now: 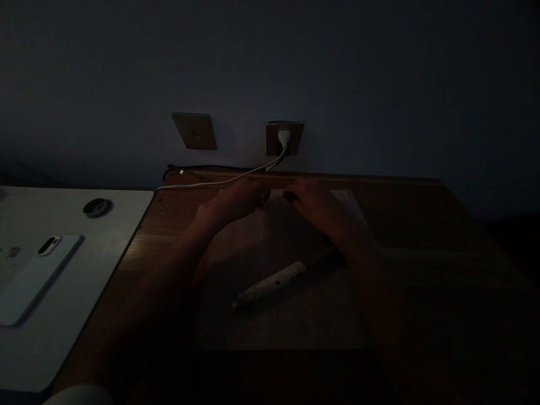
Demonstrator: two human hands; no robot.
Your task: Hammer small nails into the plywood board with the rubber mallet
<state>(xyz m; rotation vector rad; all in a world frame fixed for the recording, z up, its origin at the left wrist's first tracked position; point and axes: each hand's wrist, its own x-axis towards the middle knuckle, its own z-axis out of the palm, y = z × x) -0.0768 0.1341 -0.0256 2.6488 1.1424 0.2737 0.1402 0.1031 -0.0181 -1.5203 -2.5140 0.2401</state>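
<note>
The scene is very dark. Near the far edge of a pale flat board (270, 332), my left hand (244, 197) is closed with its fingers curled inward. My right hand (310, 202) is a short way to its right, also closed, fingertips bent down toward the board. What either hand holds, if anything, is too dim and small to make out. Between my forearms lies a tool with a worn, whitish handle (270, 284), slanting across the board. Its darker shaft (318, 259) runs up to the right, and my right forearm hides its far end.
The board rests on a wooden tabletop (426, 225) against the wall. Behind, a white plug (284, 136) sits in a wall socket, its cable (211, 183) trailing left. At left, a white surface (113, 242) bears a phone (37, 278) and a dark round object (97, 207).
</note>
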